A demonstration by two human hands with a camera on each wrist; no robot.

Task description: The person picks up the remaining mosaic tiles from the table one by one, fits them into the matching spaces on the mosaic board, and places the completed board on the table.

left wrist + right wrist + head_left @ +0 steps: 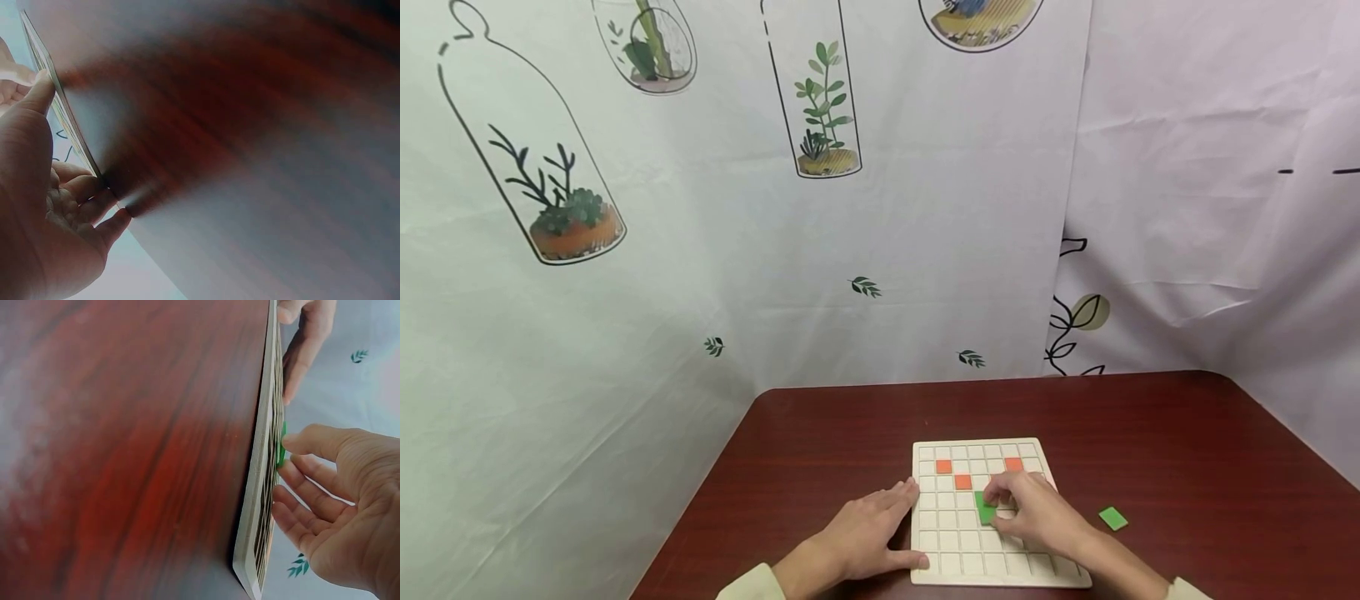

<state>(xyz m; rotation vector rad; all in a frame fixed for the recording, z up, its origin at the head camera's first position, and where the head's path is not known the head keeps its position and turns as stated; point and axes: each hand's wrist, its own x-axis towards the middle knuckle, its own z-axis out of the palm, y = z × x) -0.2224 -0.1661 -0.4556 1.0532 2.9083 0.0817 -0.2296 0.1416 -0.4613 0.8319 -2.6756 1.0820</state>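
A cream grid board [950, 565] lies on the table with several orange tiles [943, 467] set in its upper squares. My right hand [1037, 512] is over the middle of the board and pinches a green tile [985, 508] between thumb and fingers. In the right wrist view that green tile [282, 445] is seen edge-on at the board's surface; whether it sits in a square I cannot tell. My left hand [868, 533] rests along the board's left edge, its thumb near the lower left corner and its fingers stretched forward.
A loose green tile [1113, 518] lies on the dark red table [850, 425] to the right of the board. Behind the table hangs a white cloth [925, 250] with printed plants, which also runs down the left side.
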